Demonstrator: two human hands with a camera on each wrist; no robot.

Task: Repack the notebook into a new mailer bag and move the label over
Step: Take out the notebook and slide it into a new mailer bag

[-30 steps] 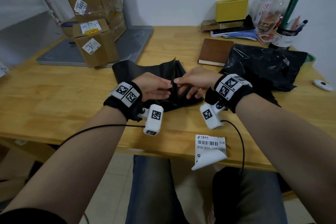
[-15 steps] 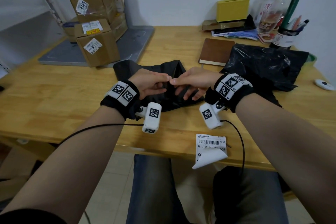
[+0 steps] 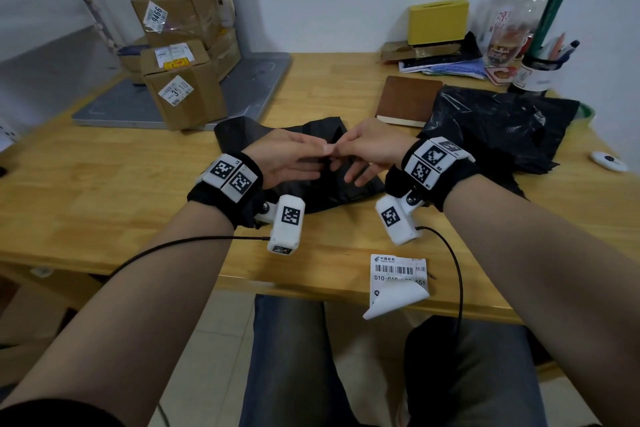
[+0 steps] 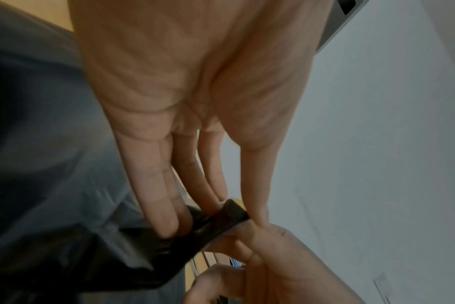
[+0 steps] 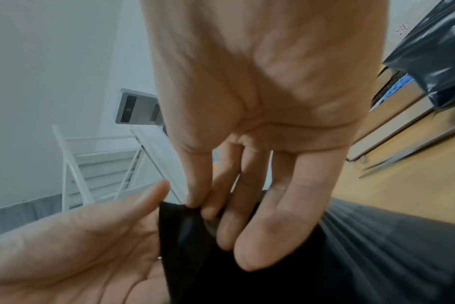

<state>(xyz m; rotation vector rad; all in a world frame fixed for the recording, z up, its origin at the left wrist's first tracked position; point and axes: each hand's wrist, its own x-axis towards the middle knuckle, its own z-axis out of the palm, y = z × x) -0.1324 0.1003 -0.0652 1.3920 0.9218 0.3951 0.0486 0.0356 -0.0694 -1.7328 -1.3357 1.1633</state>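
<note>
Desk carries everything, biggest first. Grey flat slab at the far left carries the stacked cardboard boxes, well clear of the work zone, stickers reading "9466" and "3510". Orange poster behind them has Chinese text, too skewed to read.

Crumpled black bag sits far right, pushed aside; judged to be the old mailer, already emptied. New mailer bag lies flat dead centre, mouth edge lifted toward the person so both hands can work it.

Notebook, brown cover, lies closed between the two bags, just beyond the right hand. Not yet packed, staged within reach.

Label is parked on the desk's near edge, lower half hanging off and curling up; probably left that way so the adhesive doesn't bond to the wood. Reads "中国邮政 CHINA POST", barcode, "快递", "010-01…551"; middle digits unreadable.

Left hand: grip clamped on the bag's mouth edge, thumb against fingers. Right hand: same edge pinched between thumb and forefinger, other fingers loose and straight. Wrist views are motion-blurred, but it looks like they're rubbing the two film layers apart to open the mouth.

Yellow box, pen cup at back right, idle.
</note>
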